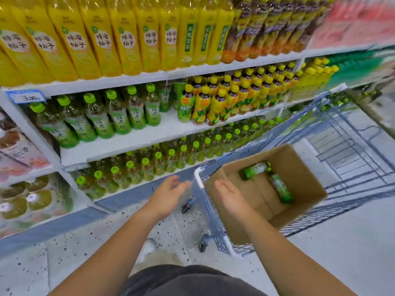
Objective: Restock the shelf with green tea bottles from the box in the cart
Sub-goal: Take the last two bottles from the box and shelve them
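Dark shorts (188, 280) at btm edge, closest to cam. Both bare forearms reach fwd from there over the speckled floor (64, 253).

Left hand (168, 195): fingers loosely spread, slightly curved, palm turned inward, holding nothing. It hangs over the floor just left of the cart's white corner. Right hand (230, 197): fingers straight and together, thumb side up, also holding nothing, above the near-left edge of the box. Hands near each other, not touching.

Cart (199, 182): blue wire, 2 black wheels visible under its near side. Cardboard box (303, 171) sits in the cart's near end, top open, tilted in view. Inside, 2 green tea bottles in the box, both lying on their sides on the cardboard btm: one (255, 170) at the far-left corner, the other (281, 188) along the right wall, ends nearly meeting. Rest of cart basket beyond the box shows bare wire.

Shelf unit beyond, on the left. Lowest row (158, 165): green-cap bottles, upright, packed. Middle shelf (128, 144): green-label tea bottles (96, 118) on the left w/ bare white board in front of them; yellow-cap bottles (224, 99) to their right. Blue price tag (25, 97) on the shelf edge above. Top shelf: tall yellow bottles (102, 45). Far right too blurred to read.
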`<state>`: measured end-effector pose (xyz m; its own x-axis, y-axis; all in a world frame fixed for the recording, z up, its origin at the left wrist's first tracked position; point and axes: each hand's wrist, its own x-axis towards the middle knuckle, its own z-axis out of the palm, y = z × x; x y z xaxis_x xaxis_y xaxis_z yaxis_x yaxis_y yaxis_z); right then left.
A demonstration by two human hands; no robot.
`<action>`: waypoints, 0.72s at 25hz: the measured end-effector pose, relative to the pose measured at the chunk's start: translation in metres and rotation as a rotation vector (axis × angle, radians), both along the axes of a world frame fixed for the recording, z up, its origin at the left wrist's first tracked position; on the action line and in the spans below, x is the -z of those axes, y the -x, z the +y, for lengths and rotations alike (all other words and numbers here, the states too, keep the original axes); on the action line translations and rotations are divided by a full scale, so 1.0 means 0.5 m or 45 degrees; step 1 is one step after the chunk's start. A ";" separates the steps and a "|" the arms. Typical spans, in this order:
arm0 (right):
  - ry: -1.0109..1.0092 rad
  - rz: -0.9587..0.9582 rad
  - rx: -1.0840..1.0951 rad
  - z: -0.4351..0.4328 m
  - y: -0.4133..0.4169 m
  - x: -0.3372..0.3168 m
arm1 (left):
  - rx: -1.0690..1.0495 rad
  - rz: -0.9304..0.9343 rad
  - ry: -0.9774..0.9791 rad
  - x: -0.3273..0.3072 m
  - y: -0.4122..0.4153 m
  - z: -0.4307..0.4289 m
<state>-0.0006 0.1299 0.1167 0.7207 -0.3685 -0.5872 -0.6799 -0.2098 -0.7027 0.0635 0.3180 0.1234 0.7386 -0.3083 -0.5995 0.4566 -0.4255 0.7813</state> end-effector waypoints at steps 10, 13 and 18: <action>-0.157 0.091 0.083 -0.264 0.273 0.012 | 0.178 -0.021 -0.146 -0.010 0.200 -0.279; -0.141 0.126 0.153 -0.336 0.310 0.021 | 0.280 -0.024 -0.174 -0.009 0.220 -0.340; -0.110 0.175 0.323 -0.451 0.289 0.049 | 0.512 -0.024 -0.243 0.052 0.156 -0.456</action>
